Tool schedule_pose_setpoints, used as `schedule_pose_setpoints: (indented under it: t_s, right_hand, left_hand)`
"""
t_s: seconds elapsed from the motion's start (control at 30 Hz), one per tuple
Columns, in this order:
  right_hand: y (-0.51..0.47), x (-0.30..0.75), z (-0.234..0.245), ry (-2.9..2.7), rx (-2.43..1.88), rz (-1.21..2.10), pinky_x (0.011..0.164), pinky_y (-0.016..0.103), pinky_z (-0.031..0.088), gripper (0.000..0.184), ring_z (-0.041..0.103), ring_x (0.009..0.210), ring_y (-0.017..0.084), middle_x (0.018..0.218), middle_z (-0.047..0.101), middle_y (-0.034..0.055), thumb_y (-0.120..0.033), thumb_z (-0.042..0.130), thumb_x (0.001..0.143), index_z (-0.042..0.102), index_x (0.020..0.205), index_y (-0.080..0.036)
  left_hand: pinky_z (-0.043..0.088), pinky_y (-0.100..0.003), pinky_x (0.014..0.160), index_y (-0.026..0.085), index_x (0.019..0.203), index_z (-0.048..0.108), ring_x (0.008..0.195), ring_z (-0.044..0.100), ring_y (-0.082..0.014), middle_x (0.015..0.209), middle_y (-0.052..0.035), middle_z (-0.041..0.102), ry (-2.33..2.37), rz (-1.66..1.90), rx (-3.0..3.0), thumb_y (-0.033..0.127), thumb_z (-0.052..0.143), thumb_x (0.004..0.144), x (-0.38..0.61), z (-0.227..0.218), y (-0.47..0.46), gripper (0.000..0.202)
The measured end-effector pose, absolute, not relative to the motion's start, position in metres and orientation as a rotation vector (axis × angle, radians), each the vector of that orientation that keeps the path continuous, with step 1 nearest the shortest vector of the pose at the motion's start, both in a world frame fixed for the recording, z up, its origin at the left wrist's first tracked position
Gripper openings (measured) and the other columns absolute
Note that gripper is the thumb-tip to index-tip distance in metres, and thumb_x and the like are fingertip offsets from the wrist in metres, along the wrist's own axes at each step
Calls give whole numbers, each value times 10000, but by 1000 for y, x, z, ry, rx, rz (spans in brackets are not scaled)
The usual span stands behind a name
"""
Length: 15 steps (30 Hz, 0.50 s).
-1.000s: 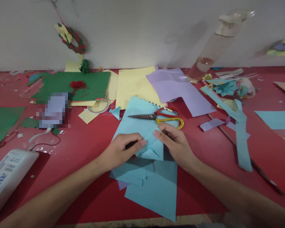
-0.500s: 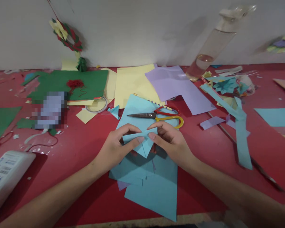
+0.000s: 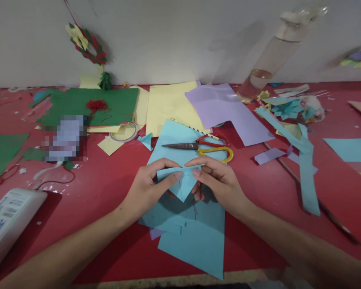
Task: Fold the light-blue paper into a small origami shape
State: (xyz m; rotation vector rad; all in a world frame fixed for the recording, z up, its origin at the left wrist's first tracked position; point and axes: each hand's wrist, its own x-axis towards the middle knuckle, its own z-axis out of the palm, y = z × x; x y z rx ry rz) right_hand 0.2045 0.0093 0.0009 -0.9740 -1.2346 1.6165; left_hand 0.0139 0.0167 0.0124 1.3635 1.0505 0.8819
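Note:
A small folded light-blue paper piece (image 3: 182,185) is held just above the red table (image 3: 102,192), its point hanging down. My left hand (image 3: 149,188) pinches its left side between thumb and fingers. My right hand (image 3: 218,182) pinches the right side the same way. Under both hands lies a pile of light-blue paper sheets (image 3: 195,237). Just beyond my fingers, scissors (image 3: 198,147) with red and yellow handles rest on a blue sheet.
Yellow paper (image 3: 168,104), purple paper (image 3: 225,110) and green paper (image 3: 87,106) lie at the back. A tape ring (image 3: 124,132) sits left of centre. A clear spray bottle (image 3: 272,54) leans at the back right. Blue strips (image 3: 305,168) lie right. A white box (image 3: 9,222) is near left.
The folded blue piece was lifted off the pile and both hands moved up to pinch it at its top edge; in the last half second they barely shifted.

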Motion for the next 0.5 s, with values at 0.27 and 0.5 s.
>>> schedule_pose_setpoints:
  t_s: [0.27, 0.5]
  right_hand:
    - [9, 204, -1, -1123, -929, 1712, 391, 126, 476, 219, 632, 427, 80, 564, 672, -23, -234, 582, 906, 669, 1103, -198]
    - [10, 202, -5, -1076, -852, 1744, 383, 126, 466, 229, 654, 450, 88, 604, 696, -8, -204, 578, 906, 700, 1099, -219]
  left_hand:
    - [524, -135, 453, 246, 914, 702, 515, 550, -54, 797, 38, 662, 1151, 934, 1364, 361, 673, 825, 14, 8, 11, 148]
    - [466, -149, 388, 248, 943, 702, 459, 581, -66, 759, 31, 663, 1191, 949, 1335, 391, 671, 824, 14, 7, 9, 188]
